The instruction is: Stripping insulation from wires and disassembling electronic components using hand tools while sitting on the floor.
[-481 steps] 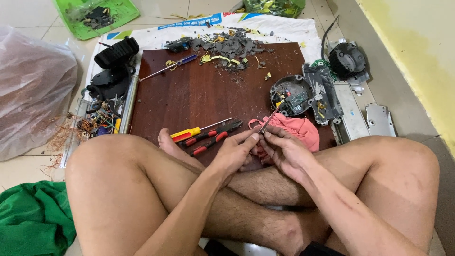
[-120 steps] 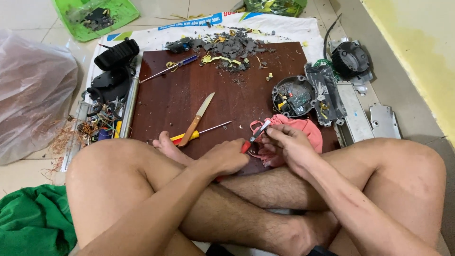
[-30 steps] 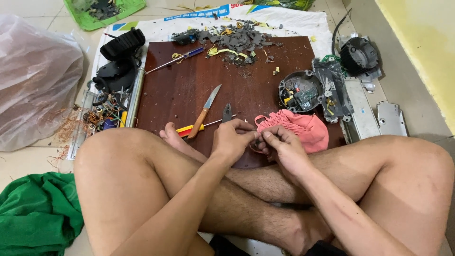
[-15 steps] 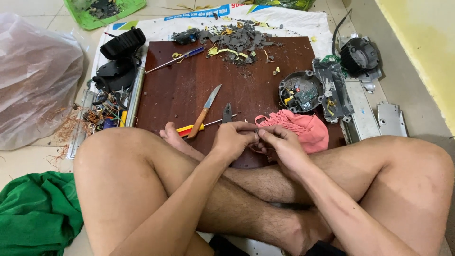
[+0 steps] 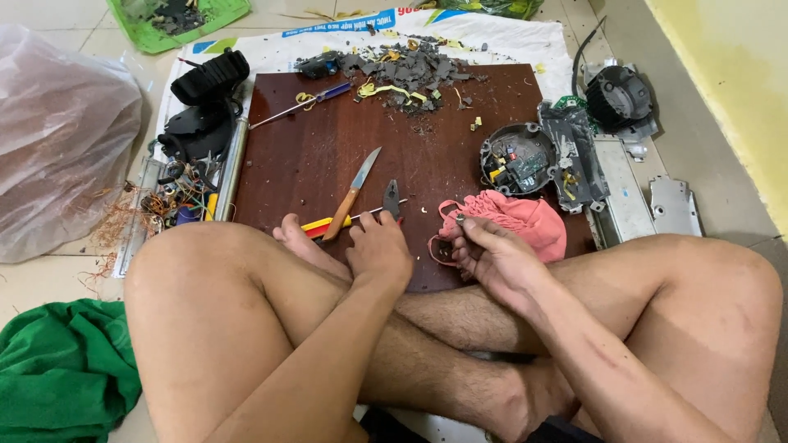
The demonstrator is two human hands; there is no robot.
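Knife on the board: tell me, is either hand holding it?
No, the knife lies free on the wooden board, beyond the left hand and apart from the right hand.

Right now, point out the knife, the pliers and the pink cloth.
knife (image 5: 353,195), head view, where the blade meets the wooden handle.
pliers (image 5: 391,198), head view, on the dark metal head.
pink cloth (image 5: 525,220), head view, middle of the bunched fabric.

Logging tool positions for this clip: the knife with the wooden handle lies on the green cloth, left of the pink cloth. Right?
Not quite. The head view shows the knife lying on the brown board, not on the green cloth. It is indeed left of the pink cloth.
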